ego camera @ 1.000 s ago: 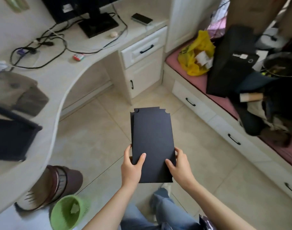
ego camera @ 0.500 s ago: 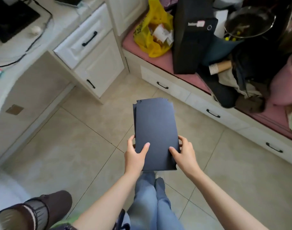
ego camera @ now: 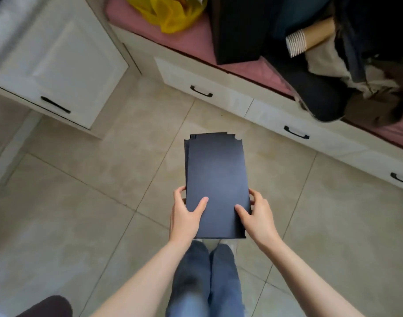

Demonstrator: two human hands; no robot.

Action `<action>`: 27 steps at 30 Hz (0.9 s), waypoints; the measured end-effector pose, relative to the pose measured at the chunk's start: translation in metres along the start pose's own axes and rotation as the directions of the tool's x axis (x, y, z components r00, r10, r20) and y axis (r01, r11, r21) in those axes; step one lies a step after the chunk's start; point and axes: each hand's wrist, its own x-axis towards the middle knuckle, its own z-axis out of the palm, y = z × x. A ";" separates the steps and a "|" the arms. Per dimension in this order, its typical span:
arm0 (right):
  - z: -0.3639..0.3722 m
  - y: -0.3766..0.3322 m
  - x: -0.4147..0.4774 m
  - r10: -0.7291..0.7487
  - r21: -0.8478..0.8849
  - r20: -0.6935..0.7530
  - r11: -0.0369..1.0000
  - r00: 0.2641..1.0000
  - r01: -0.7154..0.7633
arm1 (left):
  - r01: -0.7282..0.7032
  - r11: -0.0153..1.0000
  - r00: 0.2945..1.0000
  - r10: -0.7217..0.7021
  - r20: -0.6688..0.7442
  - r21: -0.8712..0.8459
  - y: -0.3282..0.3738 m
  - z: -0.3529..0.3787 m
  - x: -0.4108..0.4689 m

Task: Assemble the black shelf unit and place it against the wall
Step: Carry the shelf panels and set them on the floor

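The stack of black panels [ego camera: 216,179] is held above the tiled floor [ego camera: 81,202], pinched at its near end by the left hand [ego camera: 184,218] and the right hand [ego camera: 257,216], thumbs on top. Its long axis is aimed away from the body, notched end toward the drawers [ego camera: 218,94]; neither hand is set nearer.

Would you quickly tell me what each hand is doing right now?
Left hand: holding the black panels by their left edge.
Right hand: holding the same panels by their right edge.
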 end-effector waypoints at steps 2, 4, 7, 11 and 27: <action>0.014 0.030 0.038 0.017 0.000 0.013 1.000 1.000 -0.017 | 0.006 1.000 1.000 -0.006 0.022 0.007 -0.029 0.024 0.035; 0.030 0.060 0.076 0.025 0.001 0.026 1.000 0.999 -0.025 | 0.010 1.000 0.999 -0.010 0.037 0.015 -0.058 0.048 0.068; 0.055 0.107 0.129 0.032 -0.011 0.029 0.999 0.999 -0.032 | -0.003 0.998 0.999 0.000 0.044 0.060 -0.103 0.082 0.116; 0.087 0.163 0.195 0.038 -0.038 0.019 0.999 0.999 -0.037 | -0.020 0.991 0.996 0.008 0.091 0.129 -0.159 0.120 0.177; 0.159 0.287 0.325 0.111 -0.114 0.002 0.987 0.994 -0.110 | 0.003 0.988 0.965 -0.044 0.257 0.156 -0.302 0.215 0.308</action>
